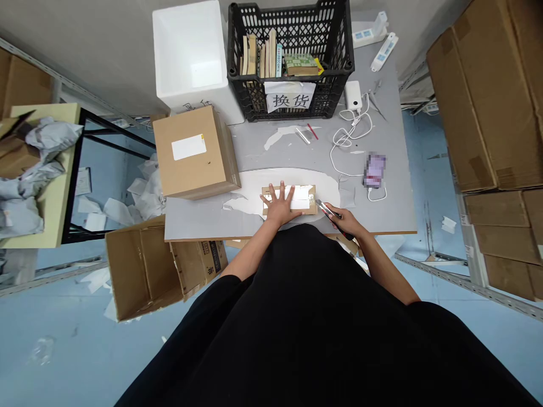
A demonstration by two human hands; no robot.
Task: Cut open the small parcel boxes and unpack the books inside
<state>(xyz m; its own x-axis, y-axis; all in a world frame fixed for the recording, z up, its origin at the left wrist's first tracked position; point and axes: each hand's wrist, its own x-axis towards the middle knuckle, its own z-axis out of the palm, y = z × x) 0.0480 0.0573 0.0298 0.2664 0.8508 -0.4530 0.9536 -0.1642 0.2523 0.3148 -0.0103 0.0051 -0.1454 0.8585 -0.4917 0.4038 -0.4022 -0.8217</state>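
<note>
A small flat cardboard box (311, 199) with a white label lies on the grey table near its front edge. My left hand (279, 208) rests on the box with its fingers spread, pressing on its left and middle part. In my right hand (348, 221) is a utility knife (328, 212), gripped by its dark handle. The knife's tip points at the right end of the box; whether it touches the cardboard I cannot tell. Under the box, a whitish worn patch (326, 181) marks the tabletop (254, 147).
A closed carton (190, 158) stands at the table's left, below a white foam box (189, 51). Behind is a black crate (292, 85) of books. A phone (374, 171) and white cable (341, 138) lie right. An open carton (139, 271) sits on the floor.
</note>
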